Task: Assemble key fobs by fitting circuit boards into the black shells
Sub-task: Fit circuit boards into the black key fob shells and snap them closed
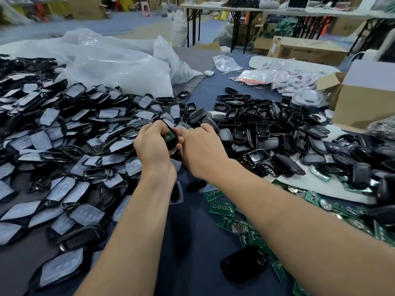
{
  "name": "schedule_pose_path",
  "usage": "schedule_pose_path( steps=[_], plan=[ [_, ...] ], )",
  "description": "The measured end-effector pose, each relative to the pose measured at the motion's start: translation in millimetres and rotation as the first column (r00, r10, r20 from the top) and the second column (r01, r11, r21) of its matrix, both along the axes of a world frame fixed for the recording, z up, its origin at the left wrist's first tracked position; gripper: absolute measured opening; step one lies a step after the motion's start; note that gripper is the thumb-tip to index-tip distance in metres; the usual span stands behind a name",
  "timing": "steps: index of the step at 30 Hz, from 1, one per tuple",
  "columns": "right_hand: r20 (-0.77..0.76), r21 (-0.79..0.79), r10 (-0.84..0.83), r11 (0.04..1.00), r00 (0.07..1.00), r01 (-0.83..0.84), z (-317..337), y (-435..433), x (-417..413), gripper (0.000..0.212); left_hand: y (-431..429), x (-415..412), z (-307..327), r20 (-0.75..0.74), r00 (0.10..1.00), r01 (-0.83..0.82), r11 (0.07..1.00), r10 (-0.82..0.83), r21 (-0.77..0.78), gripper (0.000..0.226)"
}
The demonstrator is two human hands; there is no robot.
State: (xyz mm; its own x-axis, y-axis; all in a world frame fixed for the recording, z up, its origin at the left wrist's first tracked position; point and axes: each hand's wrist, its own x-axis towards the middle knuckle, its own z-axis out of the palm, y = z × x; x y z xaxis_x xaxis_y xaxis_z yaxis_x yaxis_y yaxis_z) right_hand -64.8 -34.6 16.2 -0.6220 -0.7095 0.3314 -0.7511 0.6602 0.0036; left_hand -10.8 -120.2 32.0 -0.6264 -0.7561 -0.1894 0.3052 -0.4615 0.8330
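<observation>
Table [192,242]: dark blue cloth, lying under the held shell [172,145].
Left pile [64,135]: film-faced black shells, left of the held shell.
Plastic bags [119,67]: white, behind it to the left.
Right pile [277,133]: open black shell halves, to its right.
Loose boards [222,208]: green, nearer the person, to its right.
Left hand [154,146]: curled round the held shell.
Right hand [201,150]: up against the left hand, fingertips pinching the shell's right edge.
Circuit board [168,136]: green, in the held shell's open face; seating unclear.
</observation>
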Motion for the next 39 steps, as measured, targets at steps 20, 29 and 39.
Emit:
schedule_pose_path(
  steps=[20,29,39],
  plan=[
    [0.744,-0.666,0.356,0.328,0.566,0.670,10.5,163.3,60.2,0.027,82.6,6.5,-8.0,0.273,0.649,0.758,0.578,-0.710,-0.301,0.032],
    [0.758,-0.620,0.148,0.464,0.635,0.632,-0.3,175.5,48.2,0.035,86.5,11.0,-11.0,0.273,0.548,0.832,0.483,-0.791,-0.273,0.035],
    [0.711,-0.670,0.137,0.432,0.690,0.604,-6.2,173.0,48.0,0.010,84.3,7.5,-12.6,0.370,0.548,0.834,0.455,-0.750,-0.313,0.045]
  ],
)
